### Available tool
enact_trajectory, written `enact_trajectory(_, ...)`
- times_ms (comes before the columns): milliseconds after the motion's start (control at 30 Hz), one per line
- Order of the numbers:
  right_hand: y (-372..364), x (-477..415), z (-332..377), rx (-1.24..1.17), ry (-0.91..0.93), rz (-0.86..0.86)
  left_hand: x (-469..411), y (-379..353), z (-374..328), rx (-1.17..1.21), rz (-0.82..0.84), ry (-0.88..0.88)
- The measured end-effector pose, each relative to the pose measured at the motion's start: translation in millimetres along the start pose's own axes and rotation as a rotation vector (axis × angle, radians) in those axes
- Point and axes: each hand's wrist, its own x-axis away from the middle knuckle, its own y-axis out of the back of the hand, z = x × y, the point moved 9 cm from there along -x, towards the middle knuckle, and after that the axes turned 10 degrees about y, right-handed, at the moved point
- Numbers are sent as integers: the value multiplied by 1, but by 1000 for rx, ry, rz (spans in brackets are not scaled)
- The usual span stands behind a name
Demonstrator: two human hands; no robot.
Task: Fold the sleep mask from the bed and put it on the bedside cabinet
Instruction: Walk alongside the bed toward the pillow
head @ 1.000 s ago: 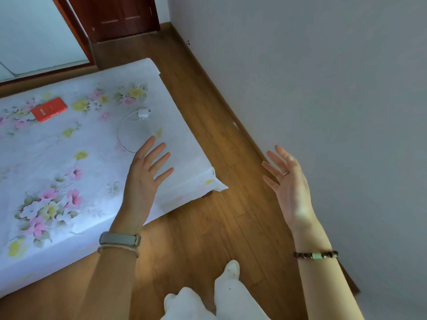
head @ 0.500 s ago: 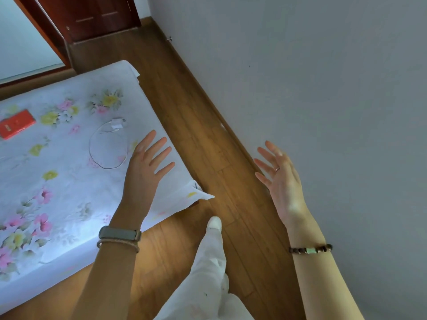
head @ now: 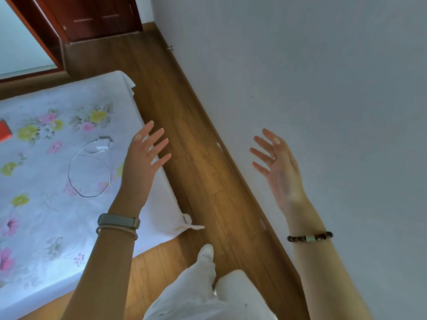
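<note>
The bed [head: 41,181] with its white flowered sheet fills the left of the view. No sleep mask and no bedside cabinet show in this frame. My left hand [head: 144,162] hovers over the bed's right edge, fingers spread, holding nothing. My right hand [head: 279,167] is raised in front of the grey wall, palm turned inward, fingers apart and empty.
A white charger with a coiled cable [head: 92,167] lies on the sheet left of my left hand. A red flat object [head: 4,131] sits at the bed's left margin. Wooden floor [head: 196,158] runs between bed and wall [head: 323,88]. A dark red door [head: 97,17] stands at the far end. My white-trousered legs [head: 203,285] are below.
The view has swung to the right, so the bed and its objects slid left in the frame. Both hands stay raised and open. My leg has stepped forward along the floor.
</note>
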Motion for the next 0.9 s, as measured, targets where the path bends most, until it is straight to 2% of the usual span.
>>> enact_trajectory(300, -16, -117, 4, -6, -3, 86, -80, -5, -18, -11, -30, -63)
enact_trajectory(667, -54, -286, 1, -13, -3, 386, -165, -17, -47, 155, -300, -156)
enact_trajectory(900, -90, -366, -6, -29, -58, 495, -198, -8, -59, 239, -441, -182)
